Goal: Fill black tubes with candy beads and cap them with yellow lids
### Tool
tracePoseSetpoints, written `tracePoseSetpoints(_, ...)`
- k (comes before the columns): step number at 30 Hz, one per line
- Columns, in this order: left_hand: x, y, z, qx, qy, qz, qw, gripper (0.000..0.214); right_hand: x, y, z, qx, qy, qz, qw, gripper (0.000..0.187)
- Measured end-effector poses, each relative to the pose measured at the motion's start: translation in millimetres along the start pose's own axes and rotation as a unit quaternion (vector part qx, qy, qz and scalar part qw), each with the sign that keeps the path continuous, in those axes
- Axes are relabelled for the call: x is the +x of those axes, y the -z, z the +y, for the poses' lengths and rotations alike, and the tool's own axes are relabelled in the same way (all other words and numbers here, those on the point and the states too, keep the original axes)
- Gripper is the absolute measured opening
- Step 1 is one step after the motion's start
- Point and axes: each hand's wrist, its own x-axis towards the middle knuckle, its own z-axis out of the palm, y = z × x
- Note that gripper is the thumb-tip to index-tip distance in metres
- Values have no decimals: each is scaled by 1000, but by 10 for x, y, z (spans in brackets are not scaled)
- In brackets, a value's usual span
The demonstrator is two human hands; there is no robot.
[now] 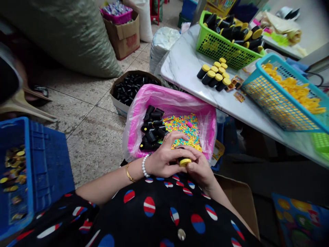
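A black cylindrical tube with a yellow cap [185,162] is clamped between the closed grips of the left hand [164,159] and the right hand [199,169], just over the near edge of a pink plastic-lined tray [171,97]. Most of the tube is hidden by the fingers, so its exact hold cannot be made out. Loose black tubes [151,128] and tiny multicoloured beads [182,125] are held in the tray, the beads partly covered by the left hand.
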Motion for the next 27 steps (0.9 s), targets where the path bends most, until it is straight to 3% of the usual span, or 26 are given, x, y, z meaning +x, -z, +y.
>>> tracePoseSetpoints(3,10,18,-15,-90,21,-21,995,68,1,31,-4,-36,58,55,996,57)
tracePoseSetpoints(5,20,0,-26,-112,27,-10,993,77,-3,28,-19,-73,92,69,991,58)
tracePoseSetpoints(11,32,-113,1,-147,-17,-27,989,61,-107,-73,-101,-175,182,29,967,45)
tracePoseSetpoints(14,8,-168,-6,-137,-58,-9,989,43,-93,-135,-98,-204,209,49,955,35)
tracePoseSetpoints(18,-16,-208,-56,-105,19,46,993,40,68,-198,-25,-122,137,67,981,33)
tracePoseSetpoints(21,11,-195,-80,-100,108,35,989,54,174,-189,-2,-11,56,66,996,40)
tracePoseSetpoints(23,38,-181,-84,-86,128,19,988,57,186,-124,-25,43,-14,45,998,54)
tracePoseSetpoints(25,51,-174,-87,-67,134,24,988,53,155,-7,-81,41,-83,13,996,71)
tracePoseSetpoints(27,43,-178,-95,-54,164,40,984,55,106,131,-170,-31,-90,30,995,71)
